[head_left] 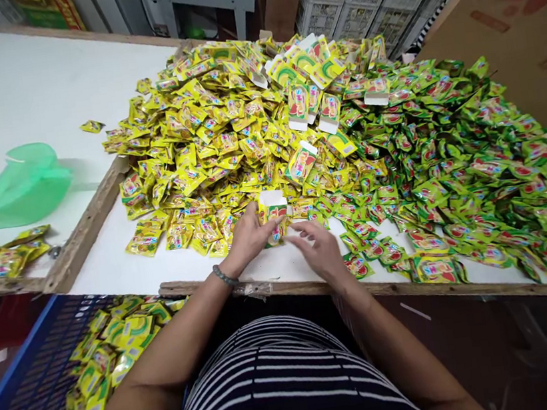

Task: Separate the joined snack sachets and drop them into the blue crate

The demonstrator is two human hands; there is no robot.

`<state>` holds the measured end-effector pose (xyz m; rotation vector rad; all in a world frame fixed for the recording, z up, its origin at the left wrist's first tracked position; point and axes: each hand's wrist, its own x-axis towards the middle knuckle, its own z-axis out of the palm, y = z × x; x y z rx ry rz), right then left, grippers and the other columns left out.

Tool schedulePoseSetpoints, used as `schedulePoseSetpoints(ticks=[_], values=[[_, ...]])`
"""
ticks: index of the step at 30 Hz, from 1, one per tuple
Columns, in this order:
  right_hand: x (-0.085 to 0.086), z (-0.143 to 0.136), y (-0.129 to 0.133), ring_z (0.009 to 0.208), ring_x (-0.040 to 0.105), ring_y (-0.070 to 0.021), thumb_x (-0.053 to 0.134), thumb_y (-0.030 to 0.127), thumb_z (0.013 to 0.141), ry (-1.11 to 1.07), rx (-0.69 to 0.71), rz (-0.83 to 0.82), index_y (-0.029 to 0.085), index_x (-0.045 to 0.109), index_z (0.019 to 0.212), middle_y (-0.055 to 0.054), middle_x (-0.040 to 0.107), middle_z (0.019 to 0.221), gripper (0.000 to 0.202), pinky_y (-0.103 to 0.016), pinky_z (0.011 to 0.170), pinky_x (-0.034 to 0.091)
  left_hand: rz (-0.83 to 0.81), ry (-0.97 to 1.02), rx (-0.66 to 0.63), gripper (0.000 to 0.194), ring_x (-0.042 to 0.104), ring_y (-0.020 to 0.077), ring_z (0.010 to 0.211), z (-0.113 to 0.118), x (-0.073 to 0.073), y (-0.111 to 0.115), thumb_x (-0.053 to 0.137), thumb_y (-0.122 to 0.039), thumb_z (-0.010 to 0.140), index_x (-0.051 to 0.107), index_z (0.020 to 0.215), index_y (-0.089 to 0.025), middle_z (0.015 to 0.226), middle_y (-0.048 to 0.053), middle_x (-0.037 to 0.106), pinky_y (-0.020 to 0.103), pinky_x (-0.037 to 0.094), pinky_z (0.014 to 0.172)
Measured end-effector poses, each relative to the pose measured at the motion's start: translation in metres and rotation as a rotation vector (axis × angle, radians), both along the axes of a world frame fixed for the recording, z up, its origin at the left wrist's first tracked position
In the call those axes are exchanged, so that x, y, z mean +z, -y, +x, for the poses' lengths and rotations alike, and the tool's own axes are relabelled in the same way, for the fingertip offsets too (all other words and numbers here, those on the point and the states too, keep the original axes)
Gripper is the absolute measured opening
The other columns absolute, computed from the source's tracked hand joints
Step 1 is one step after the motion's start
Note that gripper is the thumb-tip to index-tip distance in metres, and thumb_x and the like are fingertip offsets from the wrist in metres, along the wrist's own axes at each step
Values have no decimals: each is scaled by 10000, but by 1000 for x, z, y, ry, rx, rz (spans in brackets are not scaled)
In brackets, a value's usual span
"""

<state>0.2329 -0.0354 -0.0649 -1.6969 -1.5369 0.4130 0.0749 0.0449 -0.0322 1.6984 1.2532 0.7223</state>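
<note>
My left hand, with a beaded bracelet on its wrist, holds a small yellow and green box whose white top flap stands open. Just right of the box is my right hand, its thumb and fingers apart, nothing visible between them. Behind the hands rises a heap of yellow packets; green packets are piled to the right. Several cartons with white flaps lie on top of the heap, and one more carton rests nearer the hands.
A blue crate at lower left holds packed boxes. Wooden strips edge the white table. On the left lie a green mesh bag and loose packets. A large cardboard box stands at right.
</note>
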Motion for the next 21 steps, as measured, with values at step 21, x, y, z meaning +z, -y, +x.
schedulePoseSetpoints(ticks=[21], values=[[-5,49,-22,509,404,-119,542,492,834,-135,-275,-32,202,531,751,43,488,568,302,-267,532,341,-189,12,-327,357,359,103,452,-15,-25,-2,714,-448,710,565,896,-183,504,-71,441,240,188,480]])
